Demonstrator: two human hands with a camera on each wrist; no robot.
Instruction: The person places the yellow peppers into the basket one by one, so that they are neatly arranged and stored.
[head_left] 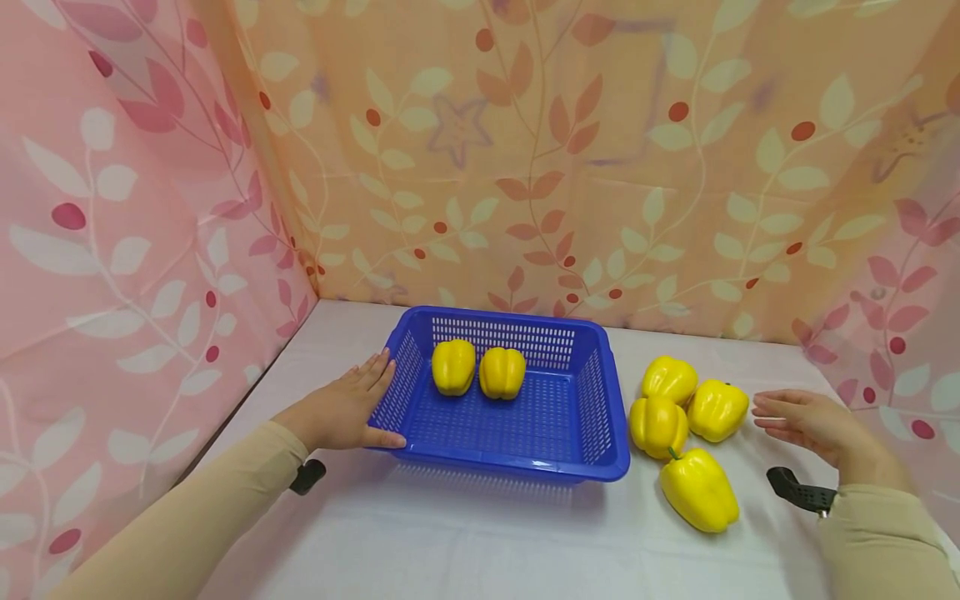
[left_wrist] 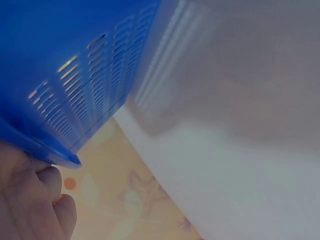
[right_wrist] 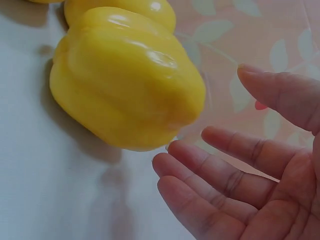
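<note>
A blue plastic basket (head_left: 517, 462) with slotted walls stands on the table, two yellow bell peppers (head_left: 453, 367) inside it near the back. My left hand (head_left: 348, 408) rests on the basket's left rim, fingers straight and thumb at the front corner; the left wrist view has the same hand (left_wrist: 35, 197) against the rim. To the right of the basket lies a group of several more yellow bell peppers (head_left: 717, 410). My right hand (head_left: 813, 429) is beside the rightmost one, fingers extended and nothing held. In the right wrist view its fingertips are close to that pepper (right_wrist: 130, 80).
The table (head_left: 480, 542) has a white cover. A leaf-patterned orange curtain (head_left: 525, 167) hangs along its back, and pink curtains (head_left: 150, 275) hang at the sides. One pepper (head_left: 700, 490) with a green stem lies nearest the front, close to the basket's right corner.
</note>
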